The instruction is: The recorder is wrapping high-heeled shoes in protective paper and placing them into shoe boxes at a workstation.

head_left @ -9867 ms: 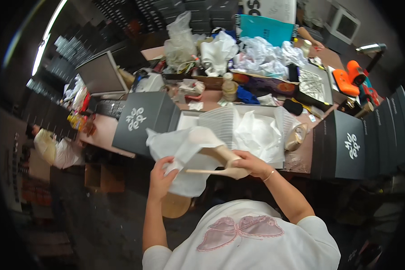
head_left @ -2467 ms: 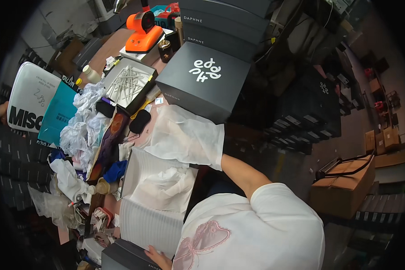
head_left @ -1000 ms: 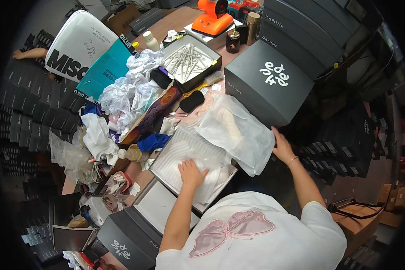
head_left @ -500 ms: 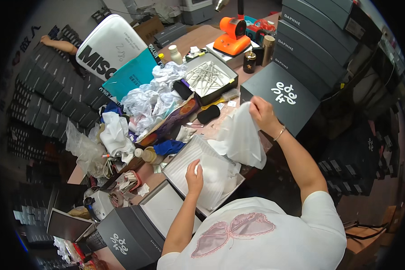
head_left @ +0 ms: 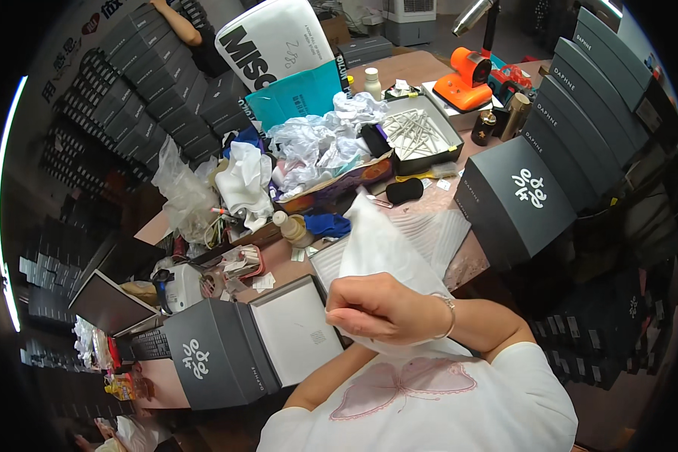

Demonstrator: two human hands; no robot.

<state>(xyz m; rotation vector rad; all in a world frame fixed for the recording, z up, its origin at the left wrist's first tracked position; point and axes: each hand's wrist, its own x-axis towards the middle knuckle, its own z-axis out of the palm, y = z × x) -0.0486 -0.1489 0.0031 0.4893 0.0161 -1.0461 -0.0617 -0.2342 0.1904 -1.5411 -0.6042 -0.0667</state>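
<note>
My right hand [head_left: 384,305] is closed in a fist over a thin, whitish, see-through bag [head_left: 380,237], close in front of my chest. The bag hangs over the table with its pointed end away from me, and it spreads below my wrist. My left forearm [head_left: 335,379] runs in beneath the bag and my right hand; the left hand itself is hidden, so its fingers do not show. Under the bag lies striped white wrapping paper [head_left: 450,237]. Left of it stands an open, shallow box part [head_left: 290,324] with a pale inside, against a dark grey shoe box [head_left: 215,354].
Dark grey shoe boxes [head_left: 516,200] are stacked at the right. Crumpled white paper [head_left: 320,139] fills a carton beyond the bag, beside a tray of white sticks [head_left: 422,135]. An orange device [head_left: 463,79] stands farther back. A laptop [head_left: 113,301] sits at the left.
My right hand has come down and left, toward my chest, with the bag. My left hand has gone out of sight beneath it. The view has shifted, so the table appears farther right.
</note>
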